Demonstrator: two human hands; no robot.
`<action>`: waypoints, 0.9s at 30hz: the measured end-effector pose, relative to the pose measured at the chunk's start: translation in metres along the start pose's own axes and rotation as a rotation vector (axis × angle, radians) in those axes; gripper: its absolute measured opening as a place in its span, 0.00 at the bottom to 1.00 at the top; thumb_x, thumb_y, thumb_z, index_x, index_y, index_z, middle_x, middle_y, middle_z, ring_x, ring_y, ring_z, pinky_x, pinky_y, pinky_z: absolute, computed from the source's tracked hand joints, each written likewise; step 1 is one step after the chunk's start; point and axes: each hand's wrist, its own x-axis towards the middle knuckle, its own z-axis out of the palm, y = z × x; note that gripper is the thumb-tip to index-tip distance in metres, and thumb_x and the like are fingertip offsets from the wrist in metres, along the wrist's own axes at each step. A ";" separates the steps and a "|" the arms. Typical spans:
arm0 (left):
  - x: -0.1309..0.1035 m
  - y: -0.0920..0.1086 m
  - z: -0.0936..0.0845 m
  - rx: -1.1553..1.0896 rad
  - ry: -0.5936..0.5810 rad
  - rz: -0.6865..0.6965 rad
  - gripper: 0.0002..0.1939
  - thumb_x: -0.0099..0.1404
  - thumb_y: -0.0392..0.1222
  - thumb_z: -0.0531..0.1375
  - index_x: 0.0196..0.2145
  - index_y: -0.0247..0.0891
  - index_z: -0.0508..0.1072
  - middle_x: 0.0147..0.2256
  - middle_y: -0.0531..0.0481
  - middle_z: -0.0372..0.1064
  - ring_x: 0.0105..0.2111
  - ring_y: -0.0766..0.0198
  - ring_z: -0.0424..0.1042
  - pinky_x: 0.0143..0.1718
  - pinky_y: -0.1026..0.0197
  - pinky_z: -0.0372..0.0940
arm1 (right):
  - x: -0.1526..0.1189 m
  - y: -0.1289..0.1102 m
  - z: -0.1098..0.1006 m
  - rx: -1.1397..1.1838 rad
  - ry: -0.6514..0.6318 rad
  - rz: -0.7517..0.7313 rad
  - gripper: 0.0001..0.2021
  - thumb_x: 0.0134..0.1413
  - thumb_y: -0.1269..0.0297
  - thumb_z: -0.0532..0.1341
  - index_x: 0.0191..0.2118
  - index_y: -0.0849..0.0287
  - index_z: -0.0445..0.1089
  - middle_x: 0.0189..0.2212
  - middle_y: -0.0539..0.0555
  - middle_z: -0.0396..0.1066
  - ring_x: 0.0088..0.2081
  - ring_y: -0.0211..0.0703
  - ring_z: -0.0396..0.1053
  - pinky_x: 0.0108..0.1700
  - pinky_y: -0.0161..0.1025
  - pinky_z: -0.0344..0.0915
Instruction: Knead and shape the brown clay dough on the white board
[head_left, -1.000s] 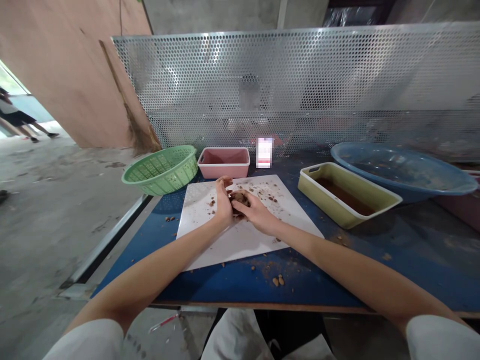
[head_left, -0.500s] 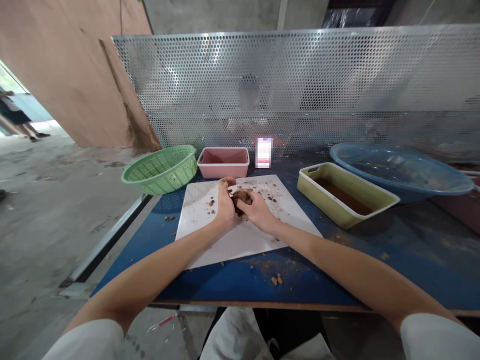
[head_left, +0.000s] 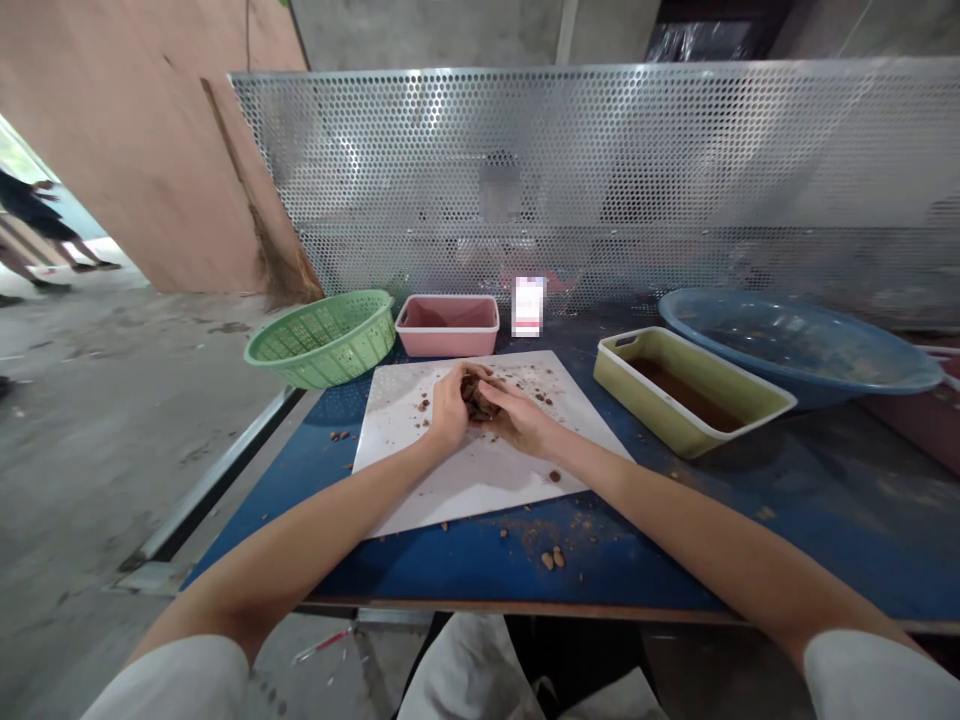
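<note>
Fingers (head_left: 504, 393), left hand (head_left: 448, 410) and right hand (head_left: 523, 418): curled part-open round one brown clay-like lump (head_left: 478, 403), presumably to keep it from crumbling. Lump: over white board (head_left: 450, 495), toward its far edge; board likely catches crumbs (head_left: 554, 476).

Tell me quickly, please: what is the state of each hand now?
Left hand: partly closed, holding the brown lump.
Right hand: partly closed, holding the same lump.
</note>
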 end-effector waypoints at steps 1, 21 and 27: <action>0.000 0.000 -0.001 -0.023 -0.037 -0.024 0.20 0.74 0.52 0.51 0.33 0.43 0.78 0.45 0.42 0.81 0.40 0.53 0.79 0.45 0.50 0.74 | 0.000 -0.001 -0.002 -0.010 -0.024 0.002 0.23 0.50 0.44 0.77 0.42 0.51 0.71 0.36 0.50 0.73 0.42 0.49 0.75 0.45 0.51 0.78; -0.019 0.012 0.011 -0.093 0.084 -0.032 0.18 0.72 0.49 0.51 0.30 0.43 0.75 0.41 0.43 0.83 0.43 0.51 0.82 0.49 0.47 0.76 | -0.009 0.009 0.002 -0.279 0.020 -0.137 0.24 0.55 0.42 0.75 0.48 0.53 0.74 0.45 0.55 0.77 0.48 0.50 0.76 0.49 0.47 0.79; -0.010 0.017 0.011 -0.301 0.132 -0.253 0.17 0.68 0.54 0.51 0.31 0.42 0.71 0.44 0.42 0.84 0.44 0.50 0.82 0.42 0.49 0.78 | -0.007 0.001 -0.001 -0.278 0.043 -0.149 0.25 0.64 0.39 0.66 0.59 0.45 0.70 0.50 0.53 0.77 0.52 0.49 0.75 0.53 0.48 0.78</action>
